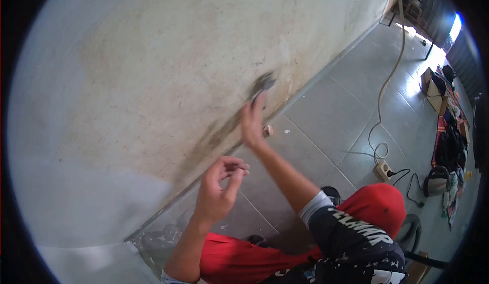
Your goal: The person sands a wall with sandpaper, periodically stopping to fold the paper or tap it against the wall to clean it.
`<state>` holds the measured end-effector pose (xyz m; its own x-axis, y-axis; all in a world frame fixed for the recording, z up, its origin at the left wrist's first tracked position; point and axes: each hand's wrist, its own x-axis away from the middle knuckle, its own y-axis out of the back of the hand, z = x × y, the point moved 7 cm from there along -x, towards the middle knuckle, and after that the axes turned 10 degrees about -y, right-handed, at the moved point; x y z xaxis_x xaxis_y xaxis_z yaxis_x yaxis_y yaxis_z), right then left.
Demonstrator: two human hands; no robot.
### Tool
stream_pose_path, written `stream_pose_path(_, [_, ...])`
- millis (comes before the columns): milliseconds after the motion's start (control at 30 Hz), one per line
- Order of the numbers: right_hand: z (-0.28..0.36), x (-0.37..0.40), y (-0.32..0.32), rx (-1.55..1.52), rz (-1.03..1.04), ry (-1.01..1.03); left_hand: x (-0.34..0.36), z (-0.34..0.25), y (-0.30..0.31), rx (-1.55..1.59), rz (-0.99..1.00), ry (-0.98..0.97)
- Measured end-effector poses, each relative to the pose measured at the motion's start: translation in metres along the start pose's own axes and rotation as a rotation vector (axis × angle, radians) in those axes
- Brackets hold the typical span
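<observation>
My right hand (252,123) reaches to the wall (153,70), its fingers pointing up along the surface and smeared by motion. At its fingertips is a grey, blurred flat piece (264,83) against the wall; its kind cannot be made out. Lower and to the left, my left hand (220,185) hovers near the foot of the wall. Its fingers are loosely curled, with the thumb close to the fingertips and nothing showing between them. The plaster around both hands is stained brownish, with paler patches to the left.
Grey floor tiles (326,111) meet the wall, and a small round object (267,130) lies by that edge. On the right are a socket block (384,171) on a pale cable (389,78), a kettle-like appliance (436,181) and piled clothes (451,141). My red-trousered knee (379,207) is bent nearby.
</observation>
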<state>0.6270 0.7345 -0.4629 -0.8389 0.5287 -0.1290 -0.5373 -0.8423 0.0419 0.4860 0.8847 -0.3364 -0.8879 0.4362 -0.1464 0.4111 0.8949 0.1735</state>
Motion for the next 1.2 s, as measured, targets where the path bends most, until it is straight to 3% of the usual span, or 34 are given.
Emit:
stream_pose_path(33, [0.003, 0.014, -0.01, -0.005, 0.031, 0.048, -0.006, 0.001, -0.004, -0.005, 0.011, -0.007])
stream_pose_path(100, [0.0, 0.0, 0.0, 0.023, 0.032, 0.05, -0.002, 0.013, -0.027, -0.308, 0.354, 0.096])
stream_pose_path(133, [-0.001, -0.011, 0.004, 0.048, 0.037, 0.054, 0.0, 0.013, -0.026, -0.319, 0.361, 0.104])
stream_pose_path(200, [-0.018, -0.064, 0.031, -0.057, 0.0, -0.004, 0.021, 0.025, -0.025, -0.564, 0.558, 0.277])
stream_pose_path(300, [-0.008, -0.131, 0.084, -0.241, -0.137, -0.156, 0.046, 0.023, -0.01, -0.744, 0.613, 0.346])
stream_pose_path(467, [0.008, -0.023, 0.018, 0.045, -0.007, -0.002, 0.048, 0.032, -0.014, -0.864, 0.657, 0.389])
stream_pose_path(533, [0.005, 0.021, -0.013, 0.08, 0.113, -0.037, 0.039, 0.037, -0.019, -0.906, 0.684, 0.407])
stream_pose_path(633, [0.007, -0.012, 0.01, 0.019, -0.002, 0.038, 0.039, 0.046, -0.018, -0.763, 0.676, 0.464])
stream_pose_path(700, [-0.005, -0.075, 0.046, -0.088, -0.043, -0.109, 0.05, 0.052, -0.005, -0.803, 0.607, 0.461])
stream_pose_path(800, [0.013, -0.128, 0.082, -0.21, -0.169, -0.093, 0.066, 0.049, 0.01, -0.972, 0.685, 0.547])
stream_pose_path(933, [0.02, -0.04, 0.026, -0.013, -0.103, 0.023, 0.046, 0.059, -0.006, -1.039, 0.734, 0.56])
stream_pose_path(1000, [0.02, -0.001, 0.005, 0.024, -0.085, 0.042, 0.031, 0.06, -0.028, -0.946, 0.774, 0.404])
stream_pose_path(1067, [0.027, 0.011, -0.002, 0.045, 0.034, 0.077, 0.03, 0.057, -0.034, -0.89, 0.766, 0.404])
stream_pose_path(1133, [0.017, -0.033, 0.019, -0.021, -0.063, 0.074, 0.033, 0.054, -0.032, -0.838, 0.751, 0.414])
stream_pose_path(1200, [0.01, -0.104, 0.063, -0.191, -0.066, -0.17, 0.046, 0.051, -0.015, -0.813, 0.699, 0.445])
